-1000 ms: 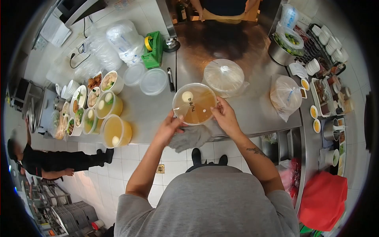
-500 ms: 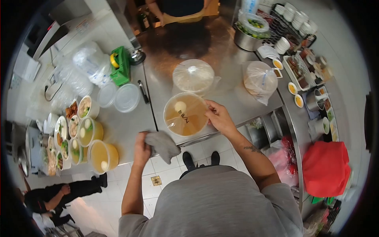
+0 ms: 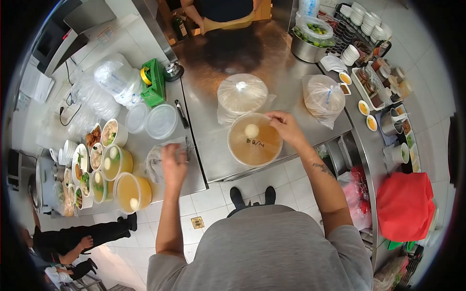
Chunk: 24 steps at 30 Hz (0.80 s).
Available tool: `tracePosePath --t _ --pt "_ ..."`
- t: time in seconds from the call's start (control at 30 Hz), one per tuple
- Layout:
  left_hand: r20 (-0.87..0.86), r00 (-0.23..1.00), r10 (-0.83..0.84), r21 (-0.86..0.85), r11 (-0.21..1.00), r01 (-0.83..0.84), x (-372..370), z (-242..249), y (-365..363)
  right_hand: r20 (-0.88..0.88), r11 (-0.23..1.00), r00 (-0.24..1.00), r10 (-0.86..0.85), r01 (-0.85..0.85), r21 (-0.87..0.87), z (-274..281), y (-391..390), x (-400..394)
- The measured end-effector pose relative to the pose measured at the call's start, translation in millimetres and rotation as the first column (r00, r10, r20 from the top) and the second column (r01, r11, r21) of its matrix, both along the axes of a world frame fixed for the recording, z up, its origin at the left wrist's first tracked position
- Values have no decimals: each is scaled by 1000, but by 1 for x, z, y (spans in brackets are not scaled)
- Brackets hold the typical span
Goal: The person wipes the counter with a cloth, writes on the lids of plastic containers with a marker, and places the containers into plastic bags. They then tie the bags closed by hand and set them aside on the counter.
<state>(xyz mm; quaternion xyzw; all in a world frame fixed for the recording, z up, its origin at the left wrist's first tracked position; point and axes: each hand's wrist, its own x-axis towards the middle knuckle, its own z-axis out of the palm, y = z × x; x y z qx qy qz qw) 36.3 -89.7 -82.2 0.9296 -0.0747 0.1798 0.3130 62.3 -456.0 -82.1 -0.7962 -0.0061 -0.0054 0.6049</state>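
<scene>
A round lidded container of amber broth (image 3: 255, 145), with dark writing on its lid and a pale round item inside, stands at the counter's front edge. My right hand (image 3: 286, 126) has its fingers closed on the container's upper right rim. Over the left counter is my left hand (image 3: 174, 162), its fingers apart, above or touching a crumpled grey cloth (image 3: 158, 162); no grip on it shows. Just behind the container sits a bagged round container (image 3: 242, 92). Left of my left hand are open tubs of yellow broth (image 3: 132, 192).
A tied bag (image 3: 323, 99) stands at right, near a pot of green fruit (image 3: 310, 43). A green tape dispenser (image 3: 154, 82), clear lids (image 3: 162, 121) and a black marker (image 3: 181, 114) lie at left. One person (image 3: 228, 14) stands across the counter; others are at lower left.
My left hand has moved left and up, and the cloth now lies on the left counter with the fingers opened. The broth container appears slightly further right in view, still held by my right hand.
</scene>
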Motion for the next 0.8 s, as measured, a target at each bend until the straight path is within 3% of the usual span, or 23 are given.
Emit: tracePosePath --t 0.07,0.17,0.27,0.33,0.43,0.5,0.63,0.73,0.8 --pt "-7 983 -185 -76 980 184 -2 8 -37 -28 1000 999 20 -19 16 5 -1 4" --pt "12 946 -325 -32 945 325 -1 15 -69 31 999 999 34 -35 13 -3 -4 11" --pt "-117 919 -376 -66 926 371 4 25 -77 62 997 997 54 -57 54 2 -6 6" --pt "-149 903 -404 -97 914 393 13 29 -75 47 988 998 -48 41 147 15 -5 -5" --pt "-228 906 -356 -203 928 313 40 45 -56 -16 964 981 -195 195 180 0 -21 -19" --pt "-40 973 -229 -108 969 223 76 38 -30 -56 952 966 -251 257 167 0 -30 -35" --pt "-79 996 29 -86 996 -36 142 33 10 -100 893 907 -409 420 163 -25 -39 -57" --pt "-242 964 112 128 988 -83 180 3 13 -96 854 867 -488 498 150 -32 -31 -71" --pt "-204 972 120 271 961 -61 191 -25 6 -27 866 873 -487 487 111 -27 -23 -71"
